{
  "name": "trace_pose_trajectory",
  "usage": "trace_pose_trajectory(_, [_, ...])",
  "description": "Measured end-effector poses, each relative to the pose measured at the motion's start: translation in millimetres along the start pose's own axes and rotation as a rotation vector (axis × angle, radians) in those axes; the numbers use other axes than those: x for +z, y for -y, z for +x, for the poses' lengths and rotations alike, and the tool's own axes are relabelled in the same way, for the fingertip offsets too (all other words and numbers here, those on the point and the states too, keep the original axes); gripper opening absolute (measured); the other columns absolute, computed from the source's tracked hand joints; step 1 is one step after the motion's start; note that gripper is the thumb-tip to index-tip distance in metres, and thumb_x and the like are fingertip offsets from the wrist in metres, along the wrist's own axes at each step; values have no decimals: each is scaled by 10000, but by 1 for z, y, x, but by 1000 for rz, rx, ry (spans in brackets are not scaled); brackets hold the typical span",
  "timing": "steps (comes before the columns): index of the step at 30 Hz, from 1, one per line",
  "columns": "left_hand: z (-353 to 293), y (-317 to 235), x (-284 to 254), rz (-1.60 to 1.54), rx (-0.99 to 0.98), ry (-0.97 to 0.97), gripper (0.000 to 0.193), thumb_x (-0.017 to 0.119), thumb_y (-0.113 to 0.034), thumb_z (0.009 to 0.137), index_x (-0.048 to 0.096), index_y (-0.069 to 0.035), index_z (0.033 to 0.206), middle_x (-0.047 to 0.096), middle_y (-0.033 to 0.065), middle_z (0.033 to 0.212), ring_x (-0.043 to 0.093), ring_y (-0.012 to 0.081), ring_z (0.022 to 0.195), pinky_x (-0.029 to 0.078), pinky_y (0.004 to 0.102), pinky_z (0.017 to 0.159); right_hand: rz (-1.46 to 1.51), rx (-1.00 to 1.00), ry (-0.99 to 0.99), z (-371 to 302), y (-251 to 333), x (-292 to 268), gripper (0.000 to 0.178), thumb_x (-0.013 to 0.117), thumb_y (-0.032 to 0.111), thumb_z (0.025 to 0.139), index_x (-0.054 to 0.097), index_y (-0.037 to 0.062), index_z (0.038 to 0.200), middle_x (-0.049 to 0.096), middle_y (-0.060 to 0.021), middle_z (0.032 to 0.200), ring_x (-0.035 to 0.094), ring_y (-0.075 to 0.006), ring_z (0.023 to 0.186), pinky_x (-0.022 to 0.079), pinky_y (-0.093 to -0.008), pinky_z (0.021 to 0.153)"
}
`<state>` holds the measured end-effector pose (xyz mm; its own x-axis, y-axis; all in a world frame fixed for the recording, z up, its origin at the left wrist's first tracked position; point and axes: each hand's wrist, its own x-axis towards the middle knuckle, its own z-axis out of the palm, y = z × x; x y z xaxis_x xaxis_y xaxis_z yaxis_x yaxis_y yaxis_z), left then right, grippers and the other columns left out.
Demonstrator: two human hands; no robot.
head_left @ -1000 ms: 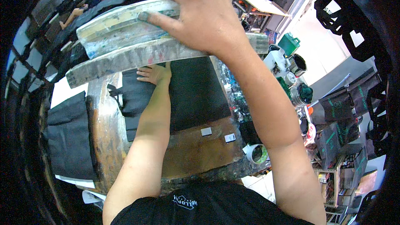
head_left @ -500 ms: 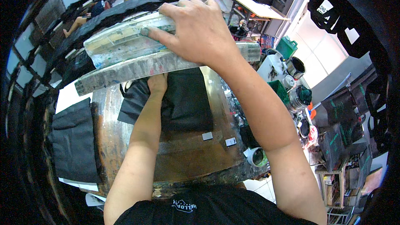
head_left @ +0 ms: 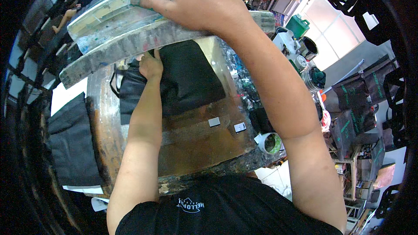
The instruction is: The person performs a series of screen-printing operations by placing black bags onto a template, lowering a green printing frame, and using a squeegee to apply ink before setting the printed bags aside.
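Observation:
My right hand [head_left: 204,2] is closed over the paint-smeared upper bar of a raised, tilted screen-printing frame [head_left: 126,45]. Its thumb presses the near side, and the other fingertips are mostly hidden. Beneath the frame, my left hand [head_left: 151,66] has its fingers curled on a black fabric bag [head_left: 191,78], close to the frame's lower edge. What lies under those fingers is partly hidden. A loop handle [head_left: 114,82] sticks out at the bag's left. The bag lies on a brown, paint-stained board [head_left: 196,148], partly folded or rumpled around my left hand.
Another black bag [head_left: 72,143] lies at the left over white sheets. Two small pale pieces [head_left: 214,122] sit on the board. A white tub [head_left: 269,142] with green inside stands by my right forearm. Cans and a green jug [head_left: 298,27] are farther right.
The view has shifted. The bag has slid away from me and turned slightly across the board. My left hand has moved with it, farther and leftward. The frame stays raised in my right hand.

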<state>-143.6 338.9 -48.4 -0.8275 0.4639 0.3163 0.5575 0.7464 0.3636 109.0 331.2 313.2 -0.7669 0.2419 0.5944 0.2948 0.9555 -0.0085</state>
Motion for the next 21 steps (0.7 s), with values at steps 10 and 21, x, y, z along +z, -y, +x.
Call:
trace_pose_trajectory(10, [-84,13,-59,105,335,122,1003,487,-789,889,326,-97,1596,241,238,1653,155,511,1520,58,759,1150,2,51,132,11,-3,-3,602,429,582,1029,675,37,1095,692,-138,962,649,-232,953,447,-445,947])
trace_pose_trajectory(21, [-132,32,-62,187,493,362,1063,421,-884,835,281,-185,1624,180,205,1686,121,485,1541,34,771,1146,-104,22,50,1,2,10,640,416,626,1019,669,44,1104,691,-136,965,648,-224,934,457,-431,894])
